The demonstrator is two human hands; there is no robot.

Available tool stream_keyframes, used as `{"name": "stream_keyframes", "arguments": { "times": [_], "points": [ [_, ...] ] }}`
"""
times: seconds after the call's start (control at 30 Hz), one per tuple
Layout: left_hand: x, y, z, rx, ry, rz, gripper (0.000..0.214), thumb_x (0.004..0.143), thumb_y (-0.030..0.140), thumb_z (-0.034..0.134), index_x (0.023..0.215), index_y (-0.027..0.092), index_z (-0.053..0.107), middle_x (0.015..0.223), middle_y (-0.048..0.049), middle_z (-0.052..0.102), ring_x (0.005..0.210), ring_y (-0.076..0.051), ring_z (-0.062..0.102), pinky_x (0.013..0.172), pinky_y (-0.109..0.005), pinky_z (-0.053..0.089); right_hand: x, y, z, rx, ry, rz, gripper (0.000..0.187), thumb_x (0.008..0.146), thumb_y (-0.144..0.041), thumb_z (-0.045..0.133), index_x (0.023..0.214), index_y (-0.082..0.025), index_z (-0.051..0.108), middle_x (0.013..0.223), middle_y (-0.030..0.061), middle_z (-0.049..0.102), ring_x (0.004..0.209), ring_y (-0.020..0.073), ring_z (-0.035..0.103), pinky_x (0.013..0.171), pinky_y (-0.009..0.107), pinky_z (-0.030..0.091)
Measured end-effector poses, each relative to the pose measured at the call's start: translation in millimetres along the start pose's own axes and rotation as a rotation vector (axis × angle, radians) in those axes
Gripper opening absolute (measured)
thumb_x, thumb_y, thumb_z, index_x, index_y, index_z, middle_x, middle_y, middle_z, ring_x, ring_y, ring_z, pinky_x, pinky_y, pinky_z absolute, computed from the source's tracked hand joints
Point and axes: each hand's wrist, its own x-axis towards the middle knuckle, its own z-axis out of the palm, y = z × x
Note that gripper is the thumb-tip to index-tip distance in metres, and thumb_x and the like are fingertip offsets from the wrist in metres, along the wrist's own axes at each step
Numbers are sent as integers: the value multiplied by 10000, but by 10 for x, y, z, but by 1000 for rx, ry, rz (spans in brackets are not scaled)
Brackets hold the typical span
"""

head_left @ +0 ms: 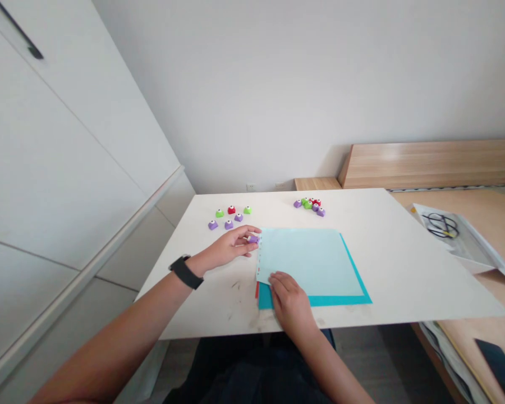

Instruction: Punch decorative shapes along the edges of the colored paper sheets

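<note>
My left hand, with a black band on its wrist, pinches a small purple eyeball clip at the upper left edge of a pale blue punched sheet. Whether the clip grips the sheet I cannot tell. My right hand has its curled fingers on the sheet's lower left corner. Underneath lies a larger teal sheet, and a thin red strip shows at its left side. Behind my left hand stand several loose eyeball clips, among them a red one, a green one and a purple one.
A cluster of purple, green and red clips sits at the back of the white table. Right of the table, a white box with a black cable rests on a wooden surface, and a dark flat object lies nearer. White cabinets line the left.
</note>
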Motion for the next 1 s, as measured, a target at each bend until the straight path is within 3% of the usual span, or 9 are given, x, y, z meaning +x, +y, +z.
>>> {"name": "stream_keyframes", "arguments": {
  "times": [0.1,0.23,0.4,0.53,1.0],
  "points": [
    [-468,-95,-18,74,89,-45,428,837,430,701,1218,261,605,1093,-66,693,969,-216,692,773,-356,611,2,-8,-35,6,-2,-7,371,929,-58,496,1239,-166,667,1203,130,695,1187,251,618,1052,449,531],
    [-752,-254,143,275,176,-48,294,810,399,729,1065,267,662,1057,-49,726,954,-224,703,760,-337,604,6,-17,-77,16,-10,-2,405,934,-63,481,1284,-178,648,1221,128,691,1203,247,615,1059,454,527],
    [-801,-347,408,268,216,-52,223,852,390,690,1042,275,670,1046,-34,737,959,-234,710,743,-331,608,-19,14,-65,19,-40,-20,424,931,-46,478,1303,-170,641,1262,124,676,1256,249,582,1091,451,504],
    [-813,-339,516,241,214,-60,227,865,388,681,1063,279,666,1066,-32,735,979,-239,709,769,-348,614,-53,47,-40,7,-61,-58,455,912,-32,490,1321,-173,632,1296,121,661,1302,261,547,1094,461,503],
    [-817,-266,519,233,198,-66,243,880,384,668,1083,252,685,1088,-44,737,996,-237,708,794,-341,621,-61,19,-75,-72,-115,-100,488,880,13,495,1316,-150,638,1325,120,644,1340,274,505,1090,447,506]
  ]
}}
